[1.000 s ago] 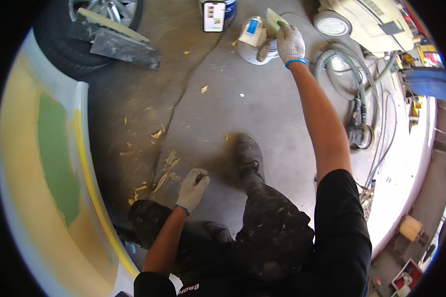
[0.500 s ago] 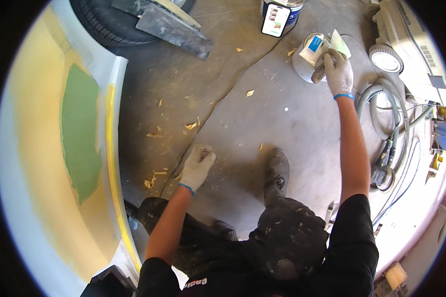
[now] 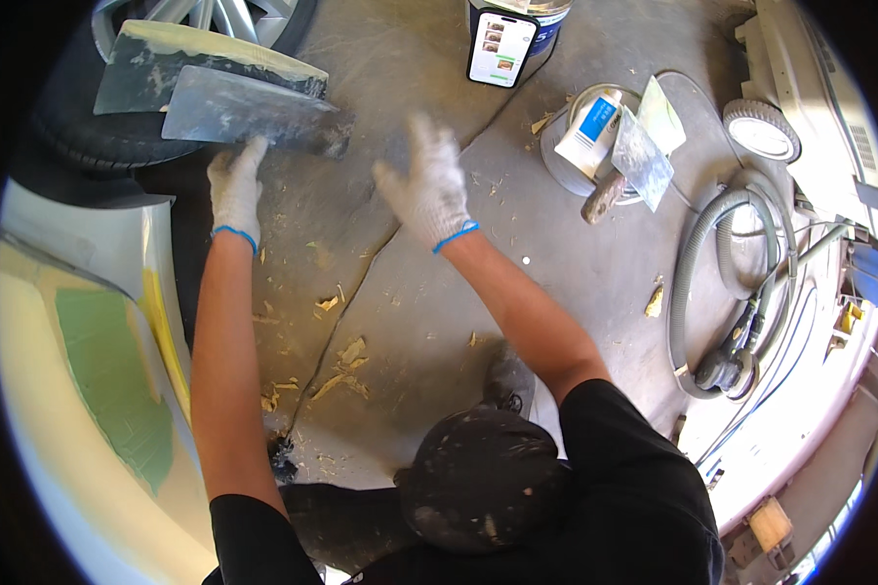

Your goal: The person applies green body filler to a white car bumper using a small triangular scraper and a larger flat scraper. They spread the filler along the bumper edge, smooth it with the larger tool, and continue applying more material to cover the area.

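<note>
My left hand (image 3: 235, 190), in a whitish knit glove with a blue cuff, reaches to the lower edge of a grey flat plate (image 3: 234, 102). Its fingers are stretched toward that edge and hold nothing I can see. The plate lies on a tyre (image 3: 98, 141), overlapping a second board (image 3: 215, 54) with a pale smeared edge. My right hand (image 3: 426, 185), gloved alike, is over the floor with fingers spread and slightly blurred. A putty knife (image 3: 642, 164) with a worn handle rests on top of a can (image 3: 559, 161), beside a white tube (image 3: 589, 132) with a blue label.
At the left is a car body panel (image 3: 29, 361) with a green patch (image 3: 112, 375) and yellow tape (image 3: 163, 327). A phone (image 3: 502, 47) leans on a bucket (image 3: 553, 15). A hose (image 3: 688, 302) and a sander (image 3: 724, 369) lie at the right. Scraps (image 3: 346, 375) litter the floor.
My right hand has left the can and swung left, letting go of the putty knife. My left hand has moved up and left to the plate. The view has shifted.
</note>
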### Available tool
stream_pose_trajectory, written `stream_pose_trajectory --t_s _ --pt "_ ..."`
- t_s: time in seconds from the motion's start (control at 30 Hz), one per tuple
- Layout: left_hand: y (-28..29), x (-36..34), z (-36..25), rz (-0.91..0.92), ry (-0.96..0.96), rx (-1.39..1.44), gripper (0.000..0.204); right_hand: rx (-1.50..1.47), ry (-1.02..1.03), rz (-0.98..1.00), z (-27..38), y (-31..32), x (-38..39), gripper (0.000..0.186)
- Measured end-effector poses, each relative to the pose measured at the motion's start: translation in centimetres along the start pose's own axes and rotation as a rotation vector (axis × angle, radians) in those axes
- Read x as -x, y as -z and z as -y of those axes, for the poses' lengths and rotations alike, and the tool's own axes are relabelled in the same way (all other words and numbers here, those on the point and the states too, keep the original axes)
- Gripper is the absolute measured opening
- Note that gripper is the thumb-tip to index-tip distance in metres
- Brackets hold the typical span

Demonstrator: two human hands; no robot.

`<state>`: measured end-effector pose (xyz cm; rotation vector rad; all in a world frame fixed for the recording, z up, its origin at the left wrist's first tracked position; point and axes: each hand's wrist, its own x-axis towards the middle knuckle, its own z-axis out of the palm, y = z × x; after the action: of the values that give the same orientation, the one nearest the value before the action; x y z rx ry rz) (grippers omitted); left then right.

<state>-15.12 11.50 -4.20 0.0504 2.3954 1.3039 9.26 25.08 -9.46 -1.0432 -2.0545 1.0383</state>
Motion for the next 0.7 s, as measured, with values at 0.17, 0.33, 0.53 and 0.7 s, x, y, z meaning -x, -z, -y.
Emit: stream_pose_trajectory --t_s 0.17,0.33,0.53,0.7 --pt "-0.9 -3.0 -0.3 0.036 -0.107 -0.043 0.07 0.06 -0.379 -0.459 -5.5 0.3 -10.4 0.115" --pt "-1.6 -2.8 0.5 0.106 -0.12 -0.002 0.062 0.123 -0.334 -0.569 -7.8 -1.4 -14.5 0.127" --pt "-1.4 -2.7 0.9 0.156 -0.079 -0.067 0.065 0.128 -0.391 -0.542 -8.2 -2.1 -15.0 0.121" --pt "-2.0 -2.8 0.0 0.155 -0.109 -0.126 0.068 0.213 -0.303 -0.457 -8.9 -1.6 -15.0 0.112"
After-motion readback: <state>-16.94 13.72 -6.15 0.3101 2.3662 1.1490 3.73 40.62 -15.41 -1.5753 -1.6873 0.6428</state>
